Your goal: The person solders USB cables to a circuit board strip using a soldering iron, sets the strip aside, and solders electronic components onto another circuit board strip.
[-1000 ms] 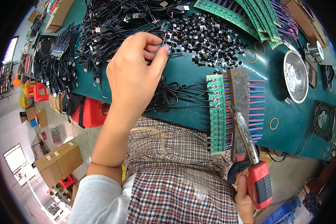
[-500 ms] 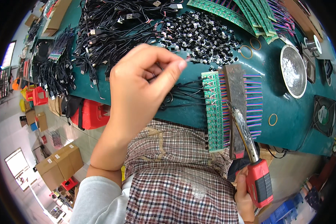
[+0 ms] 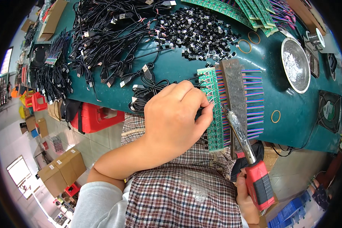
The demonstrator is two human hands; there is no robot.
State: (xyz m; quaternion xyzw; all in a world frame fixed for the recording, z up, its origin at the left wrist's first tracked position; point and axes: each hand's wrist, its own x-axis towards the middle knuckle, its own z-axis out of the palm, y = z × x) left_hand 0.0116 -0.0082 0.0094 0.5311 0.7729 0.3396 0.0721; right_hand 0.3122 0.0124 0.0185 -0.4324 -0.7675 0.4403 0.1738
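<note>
My left hand is at the left side of a green circuit board panel, thumb and forefinger pinched on the thin wire end of a black cable; the cable is mostly hidden behind the fingers. My right hand grips a soldering iron by its red and black handle. The iron's tip points up and left, over the panel's right edge near my left fingertips. A dark bar lies across the coloured wires that run out from the panel. Coiled USB cables lie left of the panel.
Black USB cables are heaped at the far left, beside a pile of small black-and-white connectors. More green boards are stacked at the back. A metal bowl, a solder spool and rubber bands sit on the right.
My left hand has come down and to the right, from above the table to the panel's left side. The soldering iron stays over the panel, slightly shifted in view.
</note>
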